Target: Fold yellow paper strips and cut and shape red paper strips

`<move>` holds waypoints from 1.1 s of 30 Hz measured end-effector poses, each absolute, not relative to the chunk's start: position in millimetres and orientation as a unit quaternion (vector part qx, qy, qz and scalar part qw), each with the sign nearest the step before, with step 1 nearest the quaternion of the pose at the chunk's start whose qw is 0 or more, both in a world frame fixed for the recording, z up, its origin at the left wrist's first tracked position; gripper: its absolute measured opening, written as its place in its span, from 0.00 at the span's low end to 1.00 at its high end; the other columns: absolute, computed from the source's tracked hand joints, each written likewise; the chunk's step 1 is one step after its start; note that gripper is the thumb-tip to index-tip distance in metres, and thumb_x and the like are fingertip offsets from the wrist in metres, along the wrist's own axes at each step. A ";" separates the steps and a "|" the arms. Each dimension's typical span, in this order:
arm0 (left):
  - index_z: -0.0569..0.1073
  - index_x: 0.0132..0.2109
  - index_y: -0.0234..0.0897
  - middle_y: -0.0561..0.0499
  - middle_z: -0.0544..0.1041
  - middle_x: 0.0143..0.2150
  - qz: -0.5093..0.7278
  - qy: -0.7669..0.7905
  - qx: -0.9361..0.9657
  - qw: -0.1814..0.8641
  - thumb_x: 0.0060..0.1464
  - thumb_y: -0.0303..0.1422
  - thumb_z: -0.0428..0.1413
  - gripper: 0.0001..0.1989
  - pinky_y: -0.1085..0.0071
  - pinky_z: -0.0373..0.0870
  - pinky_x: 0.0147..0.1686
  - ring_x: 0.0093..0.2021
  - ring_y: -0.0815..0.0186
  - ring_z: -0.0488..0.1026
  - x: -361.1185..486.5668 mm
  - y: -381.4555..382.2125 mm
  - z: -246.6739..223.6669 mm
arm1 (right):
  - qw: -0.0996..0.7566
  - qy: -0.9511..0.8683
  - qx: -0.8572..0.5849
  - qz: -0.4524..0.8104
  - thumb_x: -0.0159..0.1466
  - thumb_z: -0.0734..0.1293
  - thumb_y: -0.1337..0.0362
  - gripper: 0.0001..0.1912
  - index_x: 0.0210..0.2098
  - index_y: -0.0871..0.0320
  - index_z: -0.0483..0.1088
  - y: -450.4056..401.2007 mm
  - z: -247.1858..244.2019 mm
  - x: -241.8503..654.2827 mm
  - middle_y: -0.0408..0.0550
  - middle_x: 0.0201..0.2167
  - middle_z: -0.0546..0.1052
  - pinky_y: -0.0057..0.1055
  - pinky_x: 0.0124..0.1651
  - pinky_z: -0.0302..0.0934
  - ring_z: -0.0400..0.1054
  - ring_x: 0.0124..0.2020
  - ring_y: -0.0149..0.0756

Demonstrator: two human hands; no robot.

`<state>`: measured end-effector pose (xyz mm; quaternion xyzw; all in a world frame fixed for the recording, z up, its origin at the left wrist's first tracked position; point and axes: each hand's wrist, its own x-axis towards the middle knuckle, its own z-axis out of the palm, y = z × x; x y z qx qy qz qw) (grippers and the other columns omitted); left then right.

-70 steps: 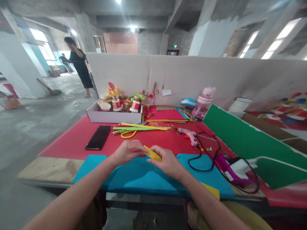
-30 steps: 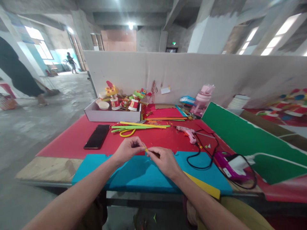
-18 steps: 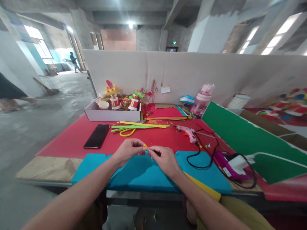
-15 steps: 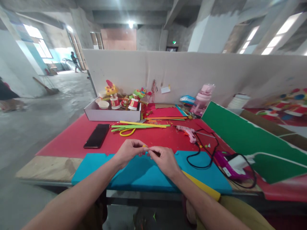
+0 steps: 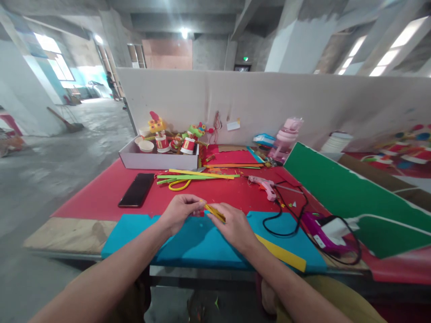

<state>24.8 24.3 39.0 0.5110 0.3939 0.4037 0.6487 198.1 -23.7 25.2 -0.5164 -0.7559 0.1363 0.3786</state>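
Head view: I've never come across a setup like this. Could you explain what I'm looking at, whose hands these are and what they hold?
There is no machine here: you see a person's bare left hand and right hand. One camera, worn on that person's head, looks forward and down. The fingers of both hands hold a small yellow piece over a blue sheet. Farther back on the red tabletop lie a black phone, green and yellow strips and a pink glue gun. Behind the phone and strips stands a white box with paper cups and colourful figures.
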 end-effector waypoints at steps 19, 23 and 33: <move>0.68 0.38 0.35 0.58 0.70 0.23 0.443 0.385 0.544 0.600 0.40 0.37 0.67 0.20 0.75 0.65 0.26 0.23 0.72 0.68 32.3 15.8 39.6 | 0.435 -0.661 -0.544 0.280 0.62 0.63 0.59 0.13 0.27 0.57 0.77 -22.8 22.3 193.3 0.45 0.20 0.76 0.26 0.26 0.62 0.72 0.23 0.35; 0.68 0.35 0.36 0.58 0.70 0.25 0.464 0.369 0.549 0.589 0.40 0.37 0.67 0.18 0.76 0.66 0.26 0.24 0.73 0.68 30.1 16.3 44.3 | 0.445 -0.658 -0.536 0.285 0.63 0.63 0.56 0.15 0.28 0.57 0.77 -21.6 18.5 193.7 0.46 0.21 0.77 0.27 0.27 0.63 0.72 0.24 0.36; 0.78 0.29 0.31 0.51 0.76 0.24 0.395 0.404 0.523 0.639 0.37 0.38 0.68 0.15 0.74 0.65 0.28 0.25 0.72 0.68 24.2 22.2 39.3 | 0.443 -0.661 -0.544 0.266 0.63 0.64 0.56 0.16 0.27 0.57 0.77 -22.5 19.8 192.9 0.45 0.21 0.77 0.25 0.27 0.62 0.72 0.24 0.35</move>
